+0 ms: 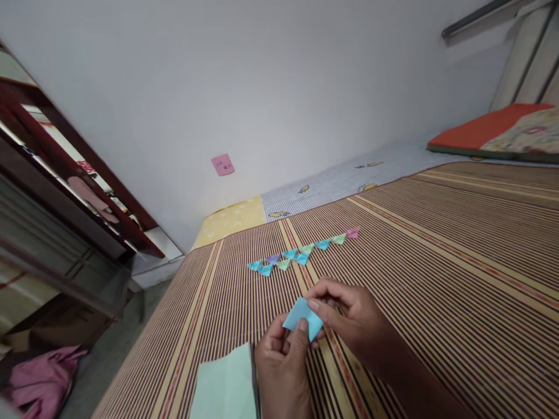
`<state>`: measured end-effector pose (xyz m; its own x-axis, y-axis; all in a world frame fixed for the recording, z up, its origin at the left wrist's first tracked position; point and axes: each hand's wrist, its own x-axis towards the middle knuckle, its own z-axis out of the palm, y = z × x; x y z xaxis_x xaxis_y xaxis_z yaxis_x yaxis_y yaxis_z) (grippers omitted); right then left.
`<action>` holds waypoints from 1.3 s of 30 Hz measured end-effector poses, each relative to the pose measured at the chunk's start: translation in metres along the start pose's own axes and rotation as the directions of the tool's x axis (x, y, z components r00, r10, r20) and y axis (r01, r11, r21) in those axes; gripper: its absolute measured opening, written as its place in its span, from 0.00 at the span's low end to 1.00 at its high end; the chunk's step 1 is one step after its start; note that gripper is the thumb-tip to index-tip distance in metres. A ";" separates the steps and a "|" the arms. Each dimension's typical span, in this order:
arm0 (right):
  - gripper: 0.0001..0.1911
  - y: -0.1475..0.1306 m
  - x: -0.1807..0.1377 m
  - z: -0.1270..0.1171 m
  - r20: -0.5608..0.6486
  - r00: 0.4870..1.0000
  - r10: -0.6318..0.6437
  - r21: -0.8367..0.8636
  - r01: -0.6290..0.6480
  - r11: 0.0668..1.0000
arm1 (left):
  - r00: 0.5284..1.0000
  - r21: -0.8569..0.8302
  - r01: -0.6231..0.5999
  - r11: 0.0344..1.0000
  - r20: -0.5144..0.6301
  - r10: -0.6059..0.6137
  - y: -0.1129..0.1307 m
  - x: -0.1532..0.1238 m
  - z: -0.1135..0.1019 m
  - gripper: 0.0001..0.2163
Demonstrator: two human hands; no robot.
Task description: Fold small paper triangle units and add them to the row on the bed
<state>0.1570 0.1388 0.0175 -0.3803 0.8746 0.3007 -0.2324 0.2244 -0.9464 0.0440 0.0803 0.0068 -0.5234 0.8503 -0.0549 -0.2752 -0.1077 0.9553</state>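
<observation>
A small square of blue paper (296, 313) is held up between both my hands, above the striped mat. My left hand (282, 355) grips its lower left part, with the thumb lying flat on the front face and the fingers behind. At the top right corner, my right hand (345, 308) pinches the paper between thumb and forefinger. Beyond the hands lie two rows of small folded paper pieces (301, 257) in blue, green, purple and pink. Beside my left wrist rests a pale green sheet or pad of paper (225, 387).
The striped mat (414, 244) covers the bed and meets patterned cloth (323, 186) along the wall. A pink note (222, 164) sticks to the wall. An orange cushion (476, 131) lies at the far right. Past the left edge are the floor and a pink cloth (43, 381).
</observation>
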 end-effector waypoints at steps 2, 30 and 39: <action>0.07 0.002 0.000 0.002 -0.008 1.000 -0.021 0.008 0.022 1.000 | 1.000 0.013 -0.015 1.000 -0.018 0.015 0.001 -0.001 0.002 0.12; 0.11 0.003 -0.001 0.007 0.052 0.940 -0.337 -0.270 0.338 0.901 | 0.996 -0.183 0.065 0.981 0.067 -0.054 0.015 0.001 -0.004 0.12; 0.11 -0.001 -0.002 0.004 0.062 0.955 -0.289 -0.248 0.295 0.923 | 1.000 0.010 -0.017 1.000 0.022 0.017 0.011 0.000 -0.007 0.14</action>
<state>0.1545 0.1356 0.0180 -0.3519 0.7441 0.5679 -0.1044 0.5717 -0.8138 0.0354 0.0752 0.0153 -0.5100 0.8596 -0.0324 -0.2585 -0.1172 0.9589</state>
